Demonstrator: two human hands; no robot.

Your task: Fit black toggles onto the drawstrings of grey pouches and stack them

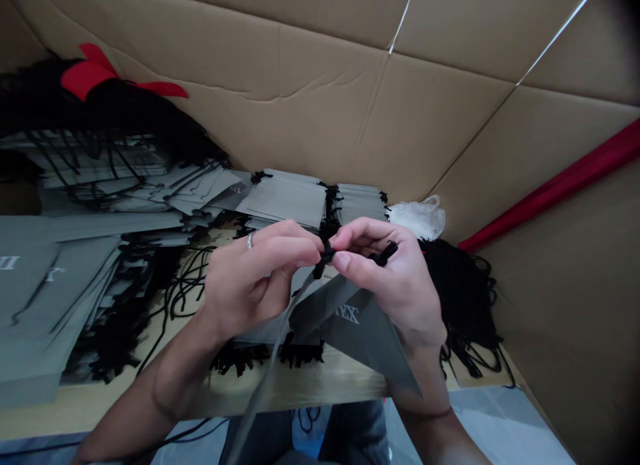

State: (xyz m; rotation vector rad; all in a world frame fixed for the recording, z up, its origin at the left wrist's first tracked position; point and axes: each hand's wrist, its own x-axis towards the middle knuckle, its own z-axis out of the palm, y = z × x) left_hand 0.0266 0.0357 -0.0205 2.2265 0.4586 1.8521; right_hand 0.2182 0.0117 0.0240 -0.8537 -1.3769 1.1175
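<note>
My left hand [263, 272] and my right hand [393, 278] meet above the table, fingertips pinching a short black cord [327, 252] between them. Another black cord end [387, 253] sticks out between the fingers of my right hand. From the cord hangs a folded dark grey sheet [367, 335] with white lettering ending in "EX", below and against my right hand. A thin edge of the sheet runs down toward my lap. The exact form of the cord between the fingertips is partly hidden.
Stacks of grey sheets with black cords [290, 197] stand behind my hands. More grey sheets [30, 305] and a black cord heap with a red strip [85, 78] lie left. Loose black cords [465, 305] and a clear plastic bag [419, 217] are right. Cardboard walls [320, 65] enclose the table [350, 388].
</note>
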